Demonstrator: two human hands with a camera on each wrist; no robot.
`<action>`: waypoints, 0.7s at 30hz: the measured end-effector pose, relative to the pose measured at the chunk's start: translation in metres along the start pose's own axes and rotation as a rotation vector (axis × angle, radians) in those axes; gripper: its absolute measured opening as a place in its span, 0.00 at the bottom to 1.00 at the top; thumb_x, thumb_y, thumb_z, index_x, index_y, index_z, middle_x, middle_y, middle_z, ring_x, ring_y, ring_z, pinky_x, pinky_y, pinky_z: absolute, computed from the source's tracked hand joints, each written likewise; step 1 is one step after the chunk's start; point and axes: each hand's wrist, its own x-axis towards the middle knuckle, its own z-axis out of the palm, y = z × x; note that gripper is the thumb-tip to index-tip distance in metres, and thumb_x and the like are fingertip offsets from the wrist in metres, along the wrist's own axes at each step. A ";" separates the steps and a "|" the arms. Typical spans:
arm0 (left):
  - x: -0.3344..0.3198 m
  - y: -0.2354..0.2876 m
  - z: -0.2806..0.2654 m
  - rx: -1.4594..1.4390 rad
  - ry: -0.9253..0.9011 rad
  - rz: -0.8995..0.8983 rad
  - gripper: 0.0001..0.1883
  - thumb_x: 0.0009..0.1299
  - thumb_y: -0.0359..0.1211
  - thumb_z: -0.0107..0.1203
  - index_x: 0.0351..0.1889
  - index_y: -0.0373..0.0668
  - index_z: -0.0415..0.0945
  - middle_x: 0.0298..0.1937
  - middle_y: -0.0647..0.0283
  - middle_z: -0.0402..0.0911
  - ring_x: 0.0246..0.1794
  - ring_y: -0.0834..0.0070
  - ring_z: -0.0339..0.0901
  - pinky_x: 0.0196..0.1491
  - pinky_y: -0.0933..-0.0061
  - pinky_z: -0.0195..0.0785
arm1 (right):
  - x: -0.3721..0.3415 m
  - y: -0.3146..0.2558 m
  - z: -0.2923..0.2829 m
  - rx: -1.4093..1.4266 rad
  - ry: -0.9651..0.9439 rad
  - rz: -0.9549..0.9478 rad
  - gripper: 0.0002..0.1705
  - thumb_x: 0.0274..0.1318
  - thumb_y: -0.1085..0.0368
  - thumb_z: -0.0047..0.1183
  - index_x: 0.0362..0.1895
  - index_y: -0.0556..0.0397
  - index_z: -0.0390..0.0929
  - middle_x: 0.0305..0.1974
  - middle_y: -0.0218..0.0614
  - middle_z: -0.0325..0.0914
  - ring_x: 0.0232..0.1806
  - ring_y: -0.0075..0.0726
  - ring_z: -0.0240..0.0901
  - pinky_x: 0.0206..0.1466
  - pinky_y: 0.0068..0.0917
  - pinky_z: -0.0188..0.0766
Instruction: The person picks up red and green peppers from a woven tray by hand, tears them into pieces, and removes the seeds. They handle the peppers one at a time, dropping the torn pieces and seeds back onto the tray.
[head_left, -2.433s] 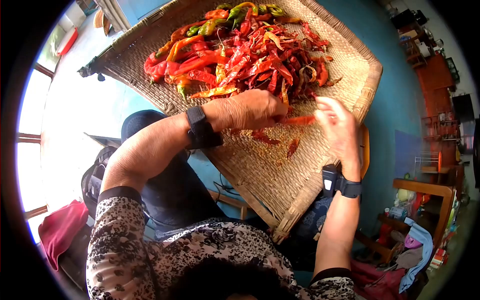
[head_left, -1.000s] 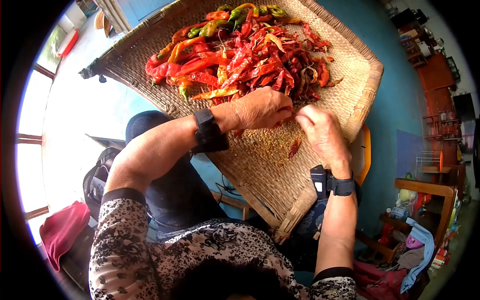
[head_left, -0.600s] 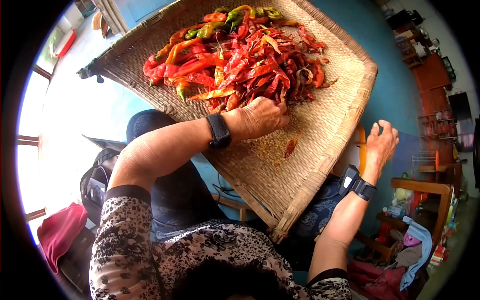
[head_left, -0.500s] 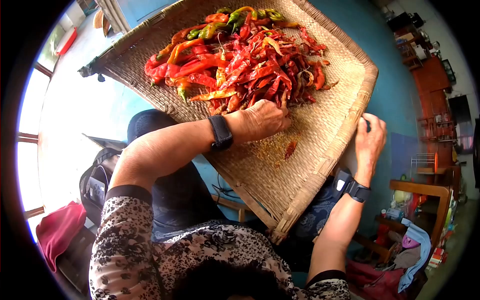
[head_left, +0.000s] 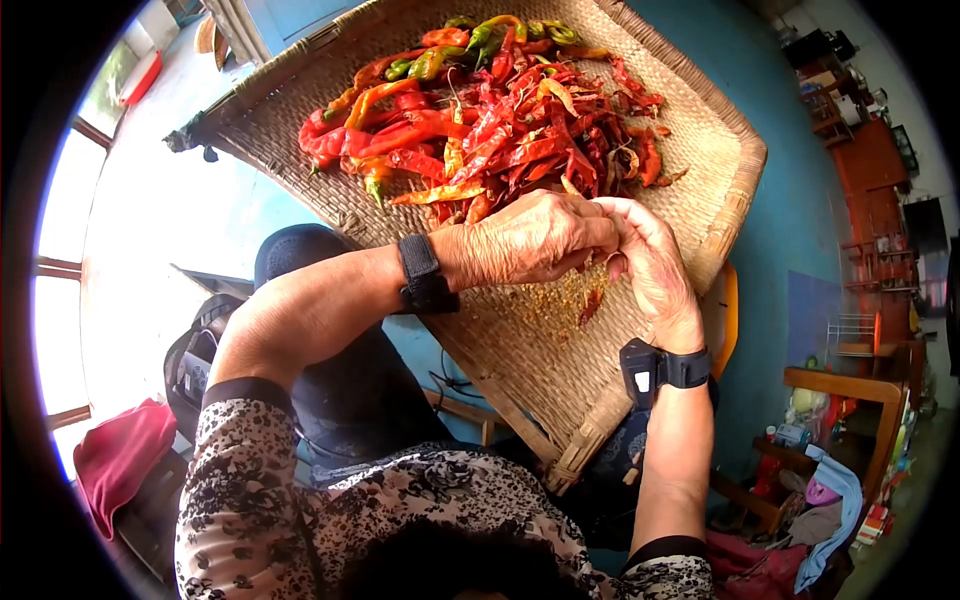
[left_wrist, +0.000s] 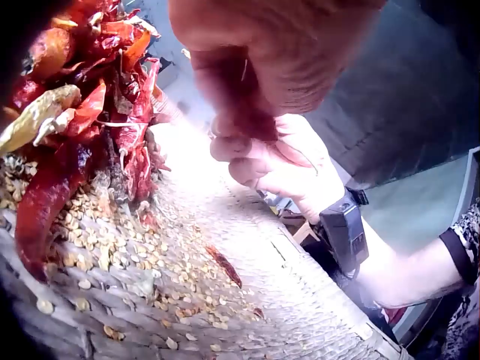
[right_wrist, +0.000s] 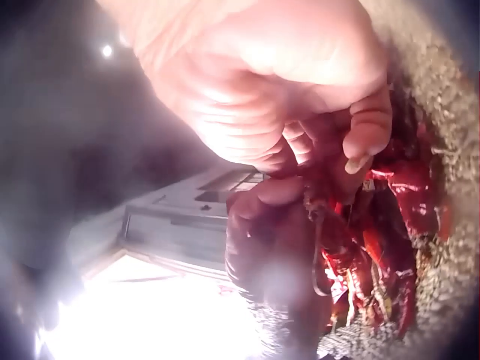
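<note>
Above the seed-strewn part of the woven tray (head_left: 640,290), the left hand (head_left: 530,238) and right hand (head_left: 655,262) meet in the head view. Dark red chili (left_wrist: 244,112) lies in the curled fingers of the left hand (left_wrist: 277,49) in the left wrist view; the right hand (left_wrist: 281,165) pinches at its end. A thin curved stem (right_wrist: 318,251) hangs between the right hand (right_wrist: 262,82) and left hand (right_wrist: 266,240) in the right wrist view. Much of the chili is hidden by fingers. Beyond the hands lies a heap of red chilies (head_left: 520,130).
Green peppers (head_left: 490,32) lie at the heap's far edge. Loose seeds (head_left: 540,305) and one small dried chili (head_left: 591,305) are on the tray nearer the body. A wooden chair (head_left: 850,385) with cloths stands at the right.
The right hand has come back from outside the tray's right edge to meet the left hand. The left hand has lifted from the near edge of the heap, with a chili now in it.
</note>
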 end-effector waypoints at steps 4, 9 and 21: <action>0.002 0.004 -0.001 -0.112 -0.035 -0.147 0.10 0.66 0.25 0.53 0.45 0.40 0.74 0.34 0.59 0.78 0.30 0.66 0.81 0.38 0.65 0.74 | -0.009 -0.008 -0.007 -0.013 0.215 -0.024 0.16 0.62 0.61 0.53 0.51 0.54 0.75 0.31 0.24 0.77 0.27 0.13 0.67 0.27 0.12 0.61; 0.007 -0.008 -0.005 -0.094 0.023 -0.395 0.09 0.73 0.30 0.49 0.47 0.37 0.74 0.35 0.59 0.81 0.35 0.70 0.81 0.39 0.71 0.74 | -0.027 0.005 -0.076 -0.552 0.794 -0.366 0.14 0.61 0.63 0.53 0.48 0.57 0.76 0.33 0.33 0.81 0.31 0.27 0.75 0.36 0.25 0.71; 0.016 -0.012 0.002 -0.393 0.059 -0.591 0.14 0.69 0.24 0.53 0.52 0.39 0.69 0.36 0.66 0.74 0.39 0.79 0.73 0.43 0.75 0.72 | -0.035 0.004 -0.039 -0.489 0.368 -0.255 0.27 0.54 0.61 0.60 0.59 0.51 0.71 0.34 0.34 0.78 0.34 0.28 0.75 0.39 0.27 0.74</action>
